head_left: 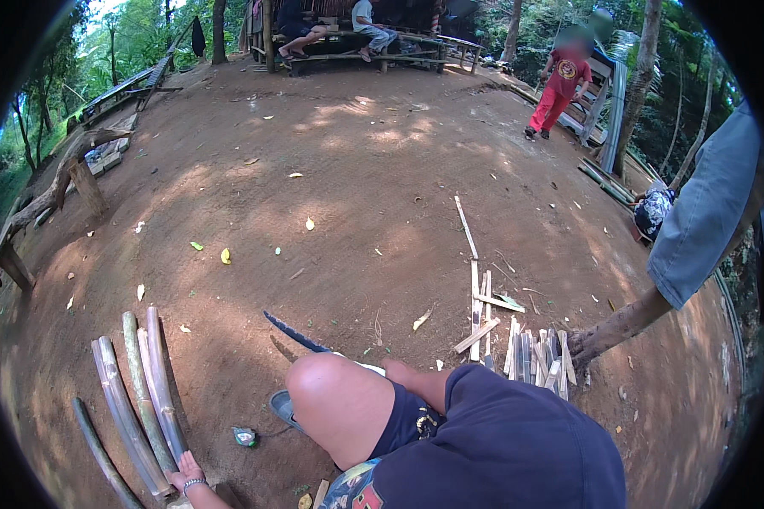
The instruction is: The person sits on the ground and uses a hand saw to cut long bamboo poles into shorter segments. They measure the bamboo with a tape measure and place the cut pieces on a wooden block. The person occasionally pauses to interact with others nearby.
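My left hand, with a bracelet at the wrist, is closed on the near end of a bamboo pole at the lower left. Several more bamboo lengths lie beside it, including a greenish pole and a dark one. My right hand reaches past my bent knee, and its fingers are mostly hidden. In line with it, a long dark-bladed tool sticks out left of the knee, above its own shadow. The hand appears closed on its hidden handle end.
Cut bamboo strips lie in a pile to the right, near a slanting brown log draped with blue denim. A small green-and-white object lies by my sandal. A person in red stands far right; others sit on a bench.
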`<state>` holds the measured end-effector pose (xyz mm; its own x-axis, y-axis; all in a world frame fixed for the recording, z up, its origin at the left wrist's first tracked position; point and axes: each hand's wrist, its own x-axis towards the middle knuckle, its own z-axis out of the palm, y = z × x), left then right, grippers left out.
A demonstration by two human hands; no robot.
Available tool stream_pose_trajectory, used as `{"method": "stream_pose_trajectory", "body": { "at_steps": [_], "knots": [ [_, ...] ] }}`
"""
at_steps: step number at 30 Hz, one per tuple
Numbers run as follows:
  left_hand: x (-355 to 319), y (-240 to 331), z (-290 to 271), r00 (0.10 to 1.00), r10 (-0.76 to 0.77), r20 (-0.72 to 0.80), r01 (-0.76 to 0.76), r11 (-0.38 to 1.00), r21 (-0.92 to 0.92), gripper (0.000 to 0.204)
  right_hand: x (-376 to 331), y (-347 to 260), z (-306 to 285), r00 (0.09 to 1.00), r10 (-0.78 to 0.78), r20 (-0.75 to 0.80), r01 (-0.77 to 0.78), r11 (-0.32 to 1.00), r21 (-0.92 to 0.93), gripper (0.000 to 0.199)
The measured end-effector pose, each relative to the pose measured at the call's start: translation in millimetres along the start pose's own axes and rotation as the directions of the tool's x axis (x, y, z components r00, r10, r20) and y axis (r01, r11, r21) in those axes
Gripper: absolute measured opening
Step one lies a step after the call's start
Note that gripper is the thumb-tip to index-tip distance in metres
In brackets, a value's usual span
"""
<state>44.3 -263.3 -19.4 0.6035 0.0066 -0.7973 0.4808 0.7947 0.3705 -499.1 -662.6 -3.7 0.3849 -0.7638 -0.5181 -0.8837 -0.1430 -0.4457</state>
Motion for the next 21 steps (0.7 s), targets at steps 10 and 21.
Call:
{"method": "stream_pose_trajectory", "body": {
  "at_steps": [10, 21],
  "knots": [
    [-21, 141, -36, 0.967, 0.192, 0.169, -0.246, 0.881, 0.404, 0.103, 35, -77, -116, 0.966, 0.019, -0.257, 0.004, 0.996, 0.089, 0.049],
    [-112, 215, 0, 0.829, 0.258, 0.497, -0.484, 0.776, 0.405, 0.081, -8, -45, -58, 0.973, 0.035, -0.227, 0.036, 0.954, 0.299, 0.037]
  ]
}}
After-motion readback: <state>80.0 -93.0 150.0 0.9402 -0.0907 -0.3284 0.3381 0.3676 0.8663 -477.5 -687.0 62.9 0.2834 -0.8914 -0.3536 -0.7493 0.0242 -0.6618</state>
